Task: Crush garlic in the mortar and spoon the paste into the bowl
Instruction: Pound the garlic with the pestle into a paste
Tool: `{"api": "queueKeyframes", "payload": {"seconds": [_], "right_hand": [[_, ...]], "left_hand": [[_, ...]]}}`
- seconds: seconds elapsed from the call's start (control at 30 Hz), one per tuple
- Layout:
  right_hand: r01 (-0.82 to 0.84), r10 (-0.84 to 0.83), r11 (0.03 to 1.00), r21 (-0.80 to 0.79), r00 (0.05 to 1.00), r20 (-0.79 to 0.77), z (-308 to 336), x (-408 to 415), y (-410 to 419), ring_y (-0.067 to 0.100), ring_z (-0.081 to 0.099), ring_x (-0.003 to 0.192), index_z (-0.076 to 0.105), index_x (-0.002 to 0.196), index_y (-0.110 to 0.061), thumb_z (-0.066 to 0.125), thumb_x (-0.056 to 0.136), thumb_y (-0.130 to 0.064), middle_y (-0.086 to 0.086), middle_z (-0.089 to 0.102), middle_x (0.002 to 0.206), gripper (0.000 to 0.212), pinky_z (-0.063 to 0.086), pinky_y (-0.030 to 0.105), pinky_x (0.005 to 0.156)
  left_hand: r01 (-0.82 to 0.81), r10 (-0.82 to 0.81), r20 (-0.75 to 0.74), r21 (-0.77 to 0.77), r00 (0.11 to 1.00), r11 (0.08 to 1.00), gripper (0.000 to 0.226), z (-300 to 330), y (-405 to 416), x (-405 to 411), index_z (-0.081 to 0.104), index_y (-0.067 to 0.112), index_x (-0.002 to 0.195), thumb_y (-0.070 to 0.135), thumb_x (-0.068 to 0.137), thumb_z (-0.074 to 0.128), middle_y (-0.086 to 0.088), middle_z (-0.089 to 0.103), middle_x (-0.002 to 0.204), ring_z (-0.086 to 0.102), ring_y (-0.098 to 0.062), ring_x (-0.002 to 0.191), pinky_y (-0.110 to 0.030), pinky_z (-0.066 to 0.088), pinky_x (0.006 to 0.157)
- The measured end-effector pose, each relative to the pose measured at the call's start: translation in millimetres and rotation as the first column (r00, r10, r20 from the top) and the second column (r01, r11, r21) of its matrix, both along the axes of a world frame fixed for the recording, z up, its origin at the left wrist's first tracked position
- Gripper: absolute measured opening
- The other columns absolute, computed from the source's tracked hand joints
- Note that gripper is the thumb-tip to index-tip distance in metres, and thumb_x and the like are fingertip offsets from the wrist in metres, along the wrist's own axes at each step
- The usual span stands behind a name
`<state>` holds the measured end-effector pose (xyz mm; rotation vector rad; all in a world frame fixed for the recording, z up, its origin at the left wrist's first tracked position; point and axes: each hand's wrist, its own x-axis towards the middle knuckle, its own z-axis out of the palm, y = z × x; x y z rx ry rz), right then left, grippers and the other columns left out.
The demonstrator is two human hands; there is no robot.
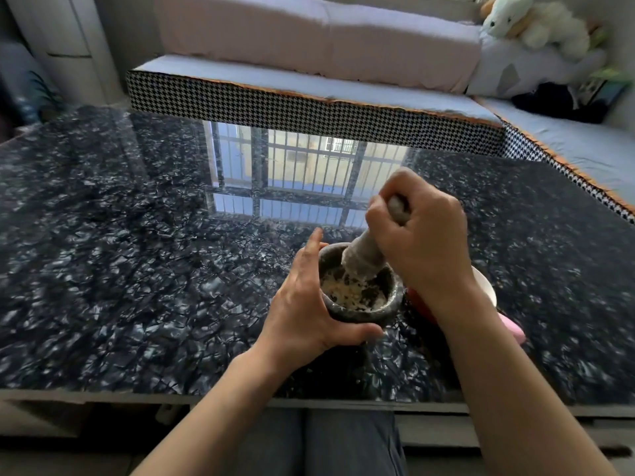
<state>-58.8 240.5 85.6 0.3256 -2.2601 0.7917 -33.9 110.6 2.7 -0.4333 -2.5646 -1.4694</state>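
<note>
While much of the frame is smeared by motion blur, the dark speckled counter (137,252) fills the view from edge to edge, its glossy top carrying a reflection of a barred window that hides the surface pattern in the middle. Beyond it runs a sofa (309,39) with a houndstooth-trimmed seat edge; a pale plush toy (529,22) sits at its far right, partly cut off by the top of the frame. At the bottom edge the person's knees in grey trousers show below the counter lip.

Near the counter's front stands the stone mortar (395,297), upright, with crushed garlic (350,292) lying pale and lumpy in its hollow. The left hand (305,304) cups the mortar's left wall, fingers straight up along the far side and thumb hooked around the near base, which it hides. The right hand (422,242) is clenched around the upper shaft of the pestle (364,255), whose blurred tip reaches down into the garlic; only a stub of the handle shows above the fist.

Just right of the mortar, the bowl (486,286) is mostly covered by the right wrist: a white rim and a strip of red outer wall can be seen. A small pink object (513,329) pokes out beside the forearm, too hidden to identify.
</note>
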Motion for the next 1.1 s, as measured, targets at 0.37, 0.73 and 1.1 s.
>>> {"api": "queueKeyframes", "payload": {"seconds": [0.37, 0.73, 1.1], "right_hand": [[-0.025, 0.027, 0.999, 0.048, 0.998, -0.050, -11.5, 0.6, -2.9, 0.015, 0.044, 0.050, 0.053, 0.070, -0.013, 0.055, 0.078, -0.020, -0.007, 0.046, 0.062, 0.011, 0.035, 0.022, 0.049], [-0.022, 0.043, 0.967, 0.253, 0.996, -0.077, -12.8, -2.3, -8.9, 0.018, 0.044, 0.045, 0.054, 0.072, -0.011, 0.052, 0.079, -0.024, -0.005, 0.049, 0.063, 0.014, 0.039, 0.023, 0.047], [-0.043, 0.043, 0.917, 0.397, 0.999, 0.009, -12.4, -0.5, -9.1, 0.017, 0.040, 0.043, 0.052, 0.069, -0.015, 0.047, 0.079, -0.029, -0.004, 0.050, 0.058, 0.018, 0.033, 0.021, 0.045]], "left_hand": [[0.005, -0.005, 0.001, 0.016, 1.000, 1.000, 0.137, -1.2, -0.8, -0.9, 0.006, 0.021, 0.146, 0.068, 0.035, 0.072, 0.007, 0.036, 0.140, 0.035, -0.004, 0.127, -0.017, 0.028, 0.102], [0.008, -0.008, -0.006, -0.006, 1.000, 1.000, 0.137, -2.0, -2.6, -2.1, 0.005, 0.020, 0.146, 0.052, 0.040, 0.086, 0.013, 0.034, 0.136, 0.032, 0.000, 0.124, -0.014, 0.024, 0.100], [0.013, -0.013, -0.010, 0.006, 1.000, 1.000, 0.139, -1.8, -2.2, -2.4, 0.003, 0.021, 0.146, 0.061, 0.038, 0.080, 0.005, 0.030, 0.144, 0.027, 0.000, 0.127, -0.015, 0.023, 0.101]]}}
